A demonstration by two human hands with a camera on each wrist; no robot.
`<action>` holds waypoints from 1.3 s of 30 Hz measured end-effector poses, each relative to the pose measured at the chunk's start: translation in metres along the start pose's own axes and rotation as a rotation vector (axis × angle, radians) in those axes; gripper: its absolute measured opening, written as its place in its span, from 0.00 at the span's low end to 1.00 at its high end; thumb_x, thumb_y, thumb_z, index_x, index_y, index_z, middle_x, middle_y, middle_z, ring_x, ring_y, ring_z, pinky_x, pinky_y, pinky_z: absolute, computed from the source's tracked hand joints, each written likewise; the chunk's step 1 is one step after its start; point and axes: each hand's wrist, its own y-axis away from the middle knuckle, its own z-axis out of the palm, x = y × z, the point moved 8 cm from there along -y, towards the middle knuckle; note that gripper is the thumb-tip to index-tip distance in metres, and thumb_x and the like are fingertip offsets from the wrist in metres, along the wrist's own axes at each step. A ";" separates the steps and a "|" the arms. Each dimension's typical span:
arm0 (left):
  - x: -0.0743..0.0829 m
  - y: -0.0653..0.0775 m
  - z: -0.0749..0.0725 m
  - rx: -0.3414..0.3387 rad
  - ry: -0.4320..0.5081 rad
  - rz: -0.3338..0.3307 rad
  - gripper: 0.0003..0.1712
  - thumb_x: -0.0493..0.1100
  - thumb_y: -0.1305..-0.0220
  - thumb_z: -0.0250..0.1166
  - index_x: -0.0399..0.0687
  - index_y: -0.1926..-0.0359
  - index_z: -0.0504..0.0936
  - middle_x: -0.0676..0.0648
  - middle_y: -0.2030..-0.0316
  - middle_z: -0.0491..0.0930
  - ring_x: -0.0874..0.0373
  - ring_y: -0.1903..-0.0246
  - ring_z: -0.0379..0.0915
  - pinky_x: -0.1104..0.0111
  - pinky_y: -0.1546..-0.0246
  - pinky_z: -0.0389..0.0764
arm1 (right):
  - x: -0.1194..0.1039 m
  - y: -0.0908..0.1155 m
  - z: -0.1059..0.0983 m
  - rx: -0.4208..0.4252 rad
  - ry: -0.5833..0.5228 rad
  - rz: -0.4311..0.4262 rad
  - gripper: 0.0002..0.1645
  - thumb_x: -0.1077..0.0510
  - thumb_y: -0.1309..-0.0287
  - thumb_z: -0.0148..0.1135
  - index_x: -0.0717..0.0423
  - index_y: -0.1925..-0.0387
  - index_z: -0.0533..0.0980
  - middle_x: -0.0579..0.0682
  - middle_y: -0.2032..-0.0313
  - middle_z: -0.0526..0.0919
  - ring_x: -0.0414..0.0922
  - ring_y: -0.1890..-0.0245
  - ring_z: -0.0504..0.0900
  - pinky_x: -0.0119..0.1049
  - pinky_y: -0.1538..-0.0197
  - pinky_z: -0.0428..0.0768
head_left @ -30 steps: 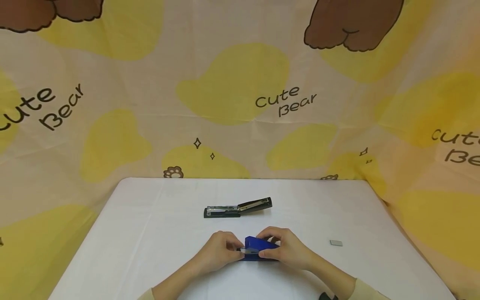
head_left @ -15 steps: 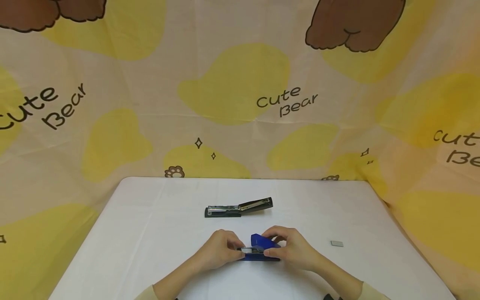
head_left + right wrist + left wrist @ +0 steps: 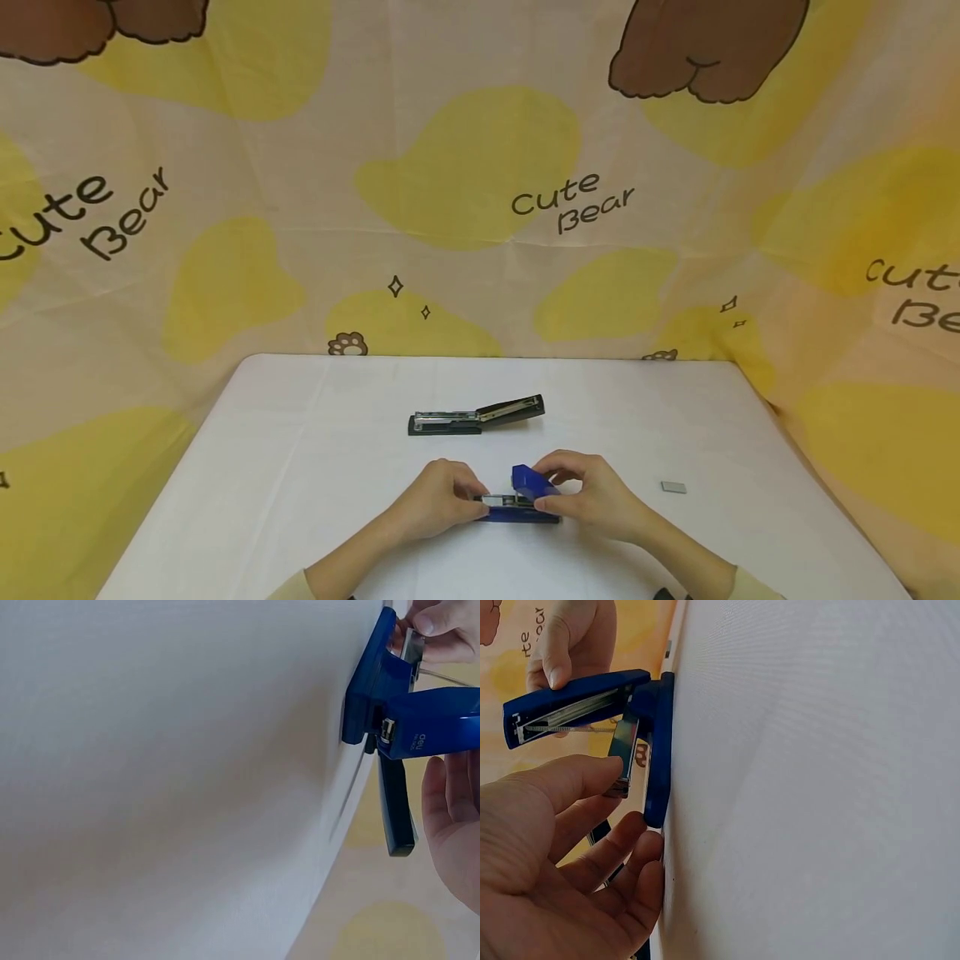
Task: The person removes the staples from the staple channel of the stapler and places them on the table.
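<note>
A blue stapler (image 3: 517,516) rests on the white table with its top arm (image 3: 577,694) lifted well away from the metal staple tray (image 3: 625,746). My left hand (image 3: 438,503) pinches the front end of that tray between thumb and finger. In the left wrist view the tray stands off the blue base (image 3: 658,757), and a thin spring rod runs between tray and top arm. My right hand (image 3: 596,500) holds the raised top arm from the hinge side, thumb on one flank and fingers on the other. Part of the hinge is hidden by my right thumb in the head view.
Behind the hands a black stapler (image 3: 445,427) lies opened out on the table. A small grey strip of staples (image 3: 673,487) lies to the right. Patterned cloth (image 3: 465,167) hangs just past the table's back edge.
The blue top arm has swung further up and to the right with my right hand, uncovering more of the staple tray. My left hand has stayed at the front end.
</note>
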 end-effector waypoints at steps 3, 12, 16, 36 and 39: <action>-0.001 0.001 0.000 -0.002 0.006 -0.001 0.07 0.38 0.44 0.78 0.46 0.63 0.93 0.61 0.70 0.83 0.65 0.69 0.73 0.70 0.66 0.74 | -0.001 0.001 -0.001 0.008 0.020 0.000 0.18 0.55 0.42 0.79 0.46 0.50 0.85 0.40 0.52 0.87 0.41 0.53 0.83 0.41 0.44 0.81; 0.000 0.000 -0.001 0.001 0.005 0.011 0.07 0.36 0.45 0.77 0.43 0.62 0.93 0.60 0.70 0.84 0.67 0.69 0.74 0.71 0.66 0.75 | -0.002 0.005 -0.008 0.038 0.066 -0.005 0.17 0.55 0.43 0.79 0.46 0.52 0.84 0.38 0.53 0.87 0.41 0.54 0.84 0.42 0.46 0.82; 0.001 -0.001 -0.001 -0.003 0.002 0.016 0.08 0.36 0.44 0.77 0.42 0.62 0.93 0.55 0.69 0.86 0.67 0.69 0.74 0.71 0.66 0.75 | -0.001 0.007 -0.012 0.051 0.074 -0.014 0.17 0.55 0.44 0.80 0.45 0.53 0.85 0.37 0.55 0.87 0.40 0.54 0.84 0.42 0.45 0.81; 0.000 0.000 0.000 -0.006 0.006 -0.001 0.07 0.36 0.43 0.76 0.43 0.62 0.93 0.55 0.67 0.86 0.66 0.69 0.73 0.71 0.68 0.75 | 0.002 0.019 -0.025 0.081 0.025 0.006 0.19 0.58 0.45 0.79 0.50 0.51 0.83 0.40 0.55 0.87 0.41 0.54 0.86 0.39 0.44 0.81; 0.000 0.000 0.000 -0.008 0.007 -0.005 0.07 0.36 0.43 0.76 0.43 0.62 0.93 0.53 0.67 0.86 0.65 0.69 0.74 0.71 0.67 0.75 | 0.001 0.021 -0.027 0.087 0.020 -0.029 0.20 0.61 0.44 0.78 0.50 0.50 0.84 0.41 0.54 0.87 0.42 0.54 0.86 0.39 0.44 0.82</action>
